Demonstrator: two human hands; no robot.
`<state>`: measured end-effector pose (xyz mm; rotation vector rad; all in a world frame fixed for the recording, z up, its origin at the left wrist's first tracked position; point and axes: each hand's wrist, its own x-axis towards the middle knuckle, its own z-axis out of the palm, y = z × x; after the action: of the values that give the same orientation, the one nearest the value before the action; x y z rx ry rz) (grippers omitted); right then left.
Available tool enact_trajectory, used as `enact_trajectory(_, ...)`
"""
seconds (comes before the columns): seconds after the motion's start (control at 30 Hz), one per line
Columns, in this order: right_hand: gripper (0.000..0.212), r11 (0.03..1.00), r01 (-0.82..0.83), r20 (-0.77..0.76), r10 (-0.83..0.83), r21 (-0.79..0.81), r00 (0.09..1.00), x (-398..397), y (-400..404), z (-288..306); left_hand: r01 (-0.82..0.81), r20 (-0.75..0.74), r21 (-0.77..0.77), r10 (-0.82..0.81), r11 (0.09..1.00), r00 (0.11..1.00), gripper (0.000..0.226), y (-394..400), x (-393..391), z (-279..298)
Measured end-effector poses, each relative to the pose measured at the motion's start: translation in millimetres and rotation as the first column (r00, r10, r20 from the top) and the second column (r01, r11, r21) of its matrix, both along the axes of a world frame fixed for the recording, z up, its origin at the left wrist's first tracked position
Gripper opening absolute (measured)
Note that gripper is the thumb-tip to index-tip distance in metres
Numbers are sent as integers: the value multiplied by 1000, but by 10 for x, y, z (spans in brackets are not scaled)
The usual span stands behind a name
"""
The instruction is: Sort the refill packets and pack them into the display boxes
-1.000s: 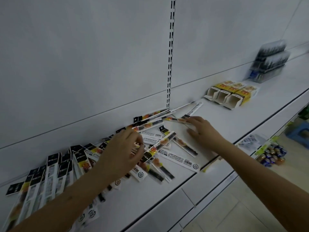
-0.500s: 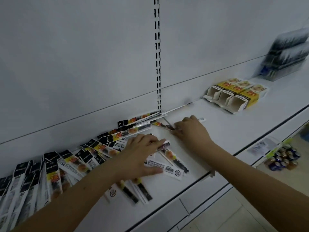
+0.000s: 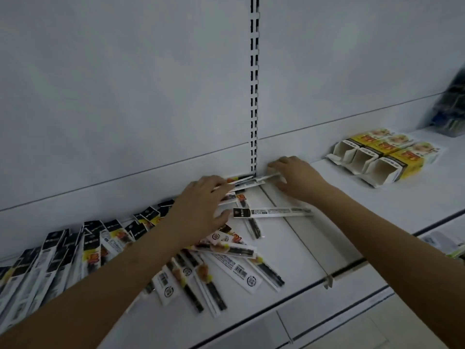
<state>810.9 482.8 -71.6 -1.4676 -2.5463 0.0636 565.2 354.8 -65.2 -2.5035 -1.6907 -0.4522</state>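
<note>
Many long refill packets [image 3: 63, 260] lean in a row against the back wall at the left. More of them lie scattered [image 3: 234, 268] on the white shelf [image 3: 377, 222]. One packet [image 3: 271, 212] lies flat and apart near the middle. My left hand [image 3: 201, 210] reaches over the scatter, its straight fingers pressing on a few packets [image 3: 245, 183] at the foot of the back wall. My right hand [image 3: 297, 177] pinches the right end of those same packets between fingers and thumb. Three open yellow-and-white display boxes [image 3: 377, 159] lie on their sides to the right.
A slotted upright [image 3: 254, 96] runs up the white back panel just above my hands. A dark, blurred stack of goods [image 3: 453, 109] stands at the far right. The shelf's front edge [image 3: 327, 280] carries a price rail, with a lower shelf beneath it.
Both hands have moved back to the wall beside the upright. My left hand left the front packets for those at the wall, and my right hand closed on their end.
</note>
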Motion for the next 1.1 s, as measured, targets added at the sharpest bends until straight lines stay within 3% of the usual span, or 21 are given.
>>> enact_trajectory(0.1, 34, 1000, -30, 63, 31, -8, 998, 29, 88, -64, -226, -208, -154, 192, 962, 959, 69, 296, 111, -42)
enact_trajectory(0.17, 28, 996, -66, 106, 60, 57, 993, 16, 40, -75, -289, -346, -130, 230, 949, 910, 59, 413, 178, -92)
enact_trajectory(0.23, 25, 992, -113, 89, 108, 54, 990, -4, -61, -68, -303, -384, -115, 239, 946, 892, 38, 473, 191, -121)
enact_trajectory(0.33, 29, 992, -120, 15, 120, -25, 993, -27, -252, -89, -292, -366, -111, 234, 950, 901, 19, 513, 124, -91)
enact_trajectory(0.5, 61, 961, -246, -45, 242, -128, 969, 132, -623, -152, -176, -354, -40, 150, 984, 923, 29, 443, -34, -84)
enact_trajectory(0.6, 49, 968, -225, -89, 216, -109, 972, 230, -773, -171, -166, -226, -98, 140, 981, 964, 30, 276, -63, -45)
enact_trajectory(0.73, 29, 999, 31, -27, -31, 6, 999, 217, -843, -247, -141, -105, -119, 129, 983, 986, 31, 126, -145, 52)
enact_trajectory(0.8, 28, 981, 192, -37, -192, 12, 981, 159, -852, -271, -86, 2, -158, 88, 984, 996, 38, 51, -202, 70)
enact_trajectory(0.87, 29, 968, 249, -27, -249, -15, 968, 42, -845, -270, 5, 36, -177, 1, 984, 999, 52, -65, -280, 45)
enact_trajectory(0.97, 38, 980, 136, -102, -151, -142, 983, -187, -838, -197, 74, -88, -197, -92, 978, 992, 61, -236, -484, -20)
enact_trajectory(1.1, 50, 898, -164, -325, 25, -408, 946, -388, -947, 11, -36, -172, -320, -21, 947, 985, 85, -428, -742, 88)
